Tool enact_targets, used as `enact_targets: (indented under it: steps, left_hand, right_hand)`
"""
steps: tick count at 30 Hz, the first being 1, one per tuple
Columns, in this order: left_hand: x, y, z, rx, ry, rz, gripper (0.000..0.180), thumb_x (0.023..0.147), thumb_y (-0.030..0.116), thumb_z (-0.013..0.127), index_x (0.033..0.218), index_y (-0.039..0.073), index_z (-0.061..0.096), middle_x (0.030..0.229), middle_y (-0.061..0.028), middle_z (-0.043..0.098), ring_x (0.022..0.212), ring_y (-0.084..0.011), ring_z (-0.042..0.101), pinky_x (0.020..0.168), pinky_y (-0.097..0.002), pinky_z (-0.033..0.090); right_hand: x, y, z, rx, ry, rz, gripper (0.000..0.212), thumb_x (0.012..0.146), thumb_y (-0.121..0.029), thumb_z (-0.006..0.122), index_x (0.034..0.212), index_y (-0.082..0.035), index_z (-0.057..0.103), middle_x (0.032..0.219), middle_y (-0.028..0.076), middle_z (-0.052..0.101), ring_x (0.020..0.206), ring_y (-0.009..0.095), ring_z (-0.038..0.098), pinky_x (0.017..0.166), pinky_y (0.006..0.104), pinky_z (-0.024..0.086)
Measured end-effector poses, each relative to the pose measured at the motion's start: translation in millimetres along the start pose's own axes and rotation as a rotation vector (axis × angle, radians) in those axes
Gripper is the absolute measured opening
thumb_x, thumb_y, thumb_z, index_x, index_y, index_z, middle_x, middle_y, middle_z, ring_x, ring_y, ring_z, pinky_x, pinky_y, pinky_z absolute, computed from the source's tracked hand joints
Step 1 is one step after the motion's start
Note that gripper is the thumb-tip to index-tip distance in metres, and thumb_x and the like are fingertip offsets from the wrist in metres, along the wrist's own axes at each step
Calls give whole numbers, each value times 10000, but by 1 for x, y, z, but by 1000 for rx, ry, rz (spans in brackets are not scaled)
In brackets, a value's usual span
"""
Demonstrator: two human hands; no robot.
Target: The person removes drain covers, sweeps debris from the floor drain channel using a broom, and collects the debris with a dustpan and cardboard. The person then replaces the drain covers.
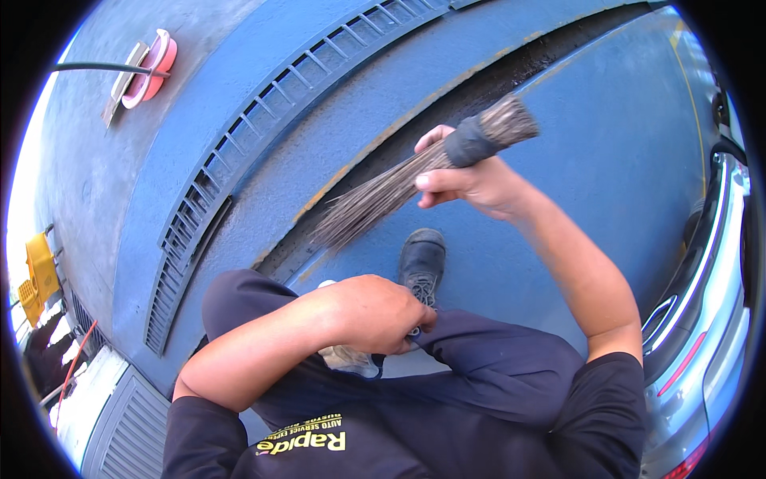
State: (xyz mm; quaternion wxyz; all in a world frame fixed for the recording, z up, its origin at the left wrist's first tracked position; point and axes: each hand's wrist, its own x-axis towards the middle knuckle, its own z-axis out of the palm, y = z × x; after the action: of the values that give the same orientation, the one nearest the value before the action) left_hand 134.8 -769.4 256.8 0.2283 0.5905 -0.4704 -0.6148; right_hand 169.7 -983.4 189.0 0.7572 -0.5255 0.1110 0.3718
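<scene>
- Head view: at 1 o'clock, the right hand (pixel 484 188) is gripping a broom (pixel 399 180) beside its black band; the bristles are pointing toward 8 o'clock over a trench (pixel 550 52).
- At 6 o'clock, the left hand (pixel 373 311) is curling inward; I cannot tell what it is holding.
- A car (pixel 706 335) is standing at 4 o'clock.

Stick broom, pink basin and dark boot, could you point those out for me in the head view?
Stick broom (pixel 401 179): head view, on the bristles, past the dark wrapping.
Pink basin (pixel 168 56): head view, on its outer side wall.
Dark boot (pixel 422 262): head view, between toe and laces.
</scene>
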Motion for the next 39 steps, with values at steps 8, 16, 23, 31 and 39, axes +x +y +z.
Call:
enact_targets:
  steps: [8,16,23,31,39]
  left_hand:
    - [-11,-1,10,6,79,-35,316,813,164,630,1113,64,617,872,-166,676,888,-359,653,766,-459,506]
    - [-14,-5,3,17,87,-65,368,810,172,633,1165,77,616,911,-171,682,901,-359,652,778,-456,510]
    - [-12,-5,8,-5,109,-32,374,800,168,621,1165,87,607,874,-186,669,864,-379,639,757,-474,496]
    - [-12,-5,8,8,114,-33,401,804,174,619,1196,92,604,906,-182,680,881,-370,646,771,-465,500]
    - [-16,-7,5,-14,111,-91,419,802,170,613,1216,106,604,905,-187,681,880,-365,649,768,-465,502]
  right_hand:
    - [6,-1,-117,-362,603,-454,342,829,-99,718,1119,-68,540,940,83,655,696,141,662,658,281,569]
    - [-47,-105,-146,-663,838,-696,220,850,-82,677,1057,-35,619,1065,123,690,648,93,634,627,259,572]
    - [-48,-90,-58,-452,241,-460,264,860,-80,625,1102,-40,527,1081,160,667,585,98,594,605,259,576]
    - [25,-7,-102,-440,380,-257,251,820,-108,713,1042,-67,603,1061,109,678,685,116,633,635,268,565]
    - [-20,-106,-229,-604,844,-471,205,846,-117,716,1039,-93,651,875,16,665,653,78,620,631,238,563]
